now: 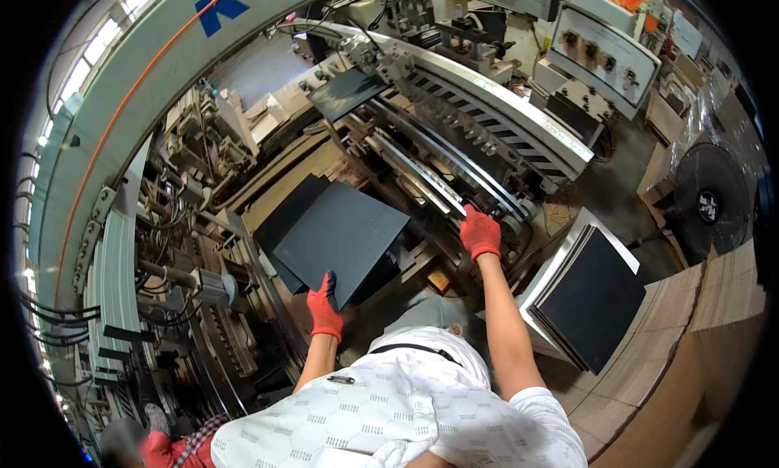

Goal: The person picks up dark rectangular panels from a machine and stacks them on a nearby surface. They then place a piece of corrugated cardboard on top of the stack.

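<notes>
My left hand (325,307), in a red glove with dark fingertips, grips the near corner of a dark flat panel (345,232), its thumb on top. The panel lies askew over other dark panels (292,212), which stick out beneath it at the left and far side. My right hand (480,234), also red-gloved, is apart from the panel, beside the near end of the machine's metal rails (422,180). One finger points outward; no object shows in it, and its other fingers are partly hidden. Another dark panel (347,92) lies at the far end of the rails.
A stack of dark panels (592,301) stands at my right on brown cardboard stacks (649,350). Beyond it is a round black fan (710,196). Machine frames and a pale arched beam (101,143) enclose the left. A co-worker's gloved hand (157,419) shows at lower left.
</notes>
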Tool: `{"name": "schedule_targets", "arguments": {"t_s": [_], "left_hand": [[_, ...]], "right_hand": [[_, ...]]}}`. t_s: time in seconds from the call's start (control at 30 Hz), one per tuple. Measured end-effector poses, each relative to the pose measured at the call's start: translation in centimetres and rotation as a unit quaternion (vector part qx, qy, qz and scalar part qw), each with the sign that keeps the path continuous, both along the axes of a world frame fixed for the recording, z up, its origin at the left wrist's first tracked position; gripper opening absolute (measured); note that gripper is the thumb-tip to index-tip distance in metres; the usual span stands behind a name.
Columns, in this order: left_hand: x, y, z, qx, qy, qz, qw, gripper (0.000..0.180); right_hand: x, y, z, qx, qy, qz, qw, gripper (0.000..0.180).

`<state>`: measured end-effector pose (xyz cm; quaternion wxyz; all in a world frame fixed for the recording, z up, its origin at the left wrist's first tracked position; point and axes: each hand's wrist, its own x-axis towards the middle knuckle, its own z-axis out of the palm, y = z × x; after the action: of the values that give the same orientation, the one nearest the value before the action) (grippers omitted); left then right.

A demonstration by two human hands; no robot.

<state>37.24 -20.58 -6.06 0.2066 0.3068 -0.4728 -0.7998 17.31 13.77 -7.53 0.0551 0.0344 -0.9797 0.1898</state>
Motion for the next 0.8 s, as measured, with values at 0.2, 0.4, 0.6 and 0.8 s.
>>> {"name": "schedule_targets", "arguments": {"t_s": [0.2,0.4,0.6,0.8], "left_hand": [[-7.5,2.9,-0.6,-0.072,0.050,-0.056,0.995,0.039],[-18.6,5.1,-2.1,-0.256,-0.028,-0.093,0.962,0.045],[-30.3,10.4,-5.5,-0.071,0.034,-0.061,0.995,0.053],[-35.4,12.5,-6.6,-0.026,0.034,0.027,0.999,0.037]], "right_hand": [[-0.1,0.2,0.2,-0.034,0.006,-0.011,0.999,0.023],[0.6,-1.9,0.8,-0.034,0.001,0.023,0.999,0.024],[0.2,-0.6,1.2,-0.054,-0.019,0.001,0.998,0.027],[-0.9,0.4,-1.3,-0.067,-0.004,-0.012,0.998,0.028]]}}
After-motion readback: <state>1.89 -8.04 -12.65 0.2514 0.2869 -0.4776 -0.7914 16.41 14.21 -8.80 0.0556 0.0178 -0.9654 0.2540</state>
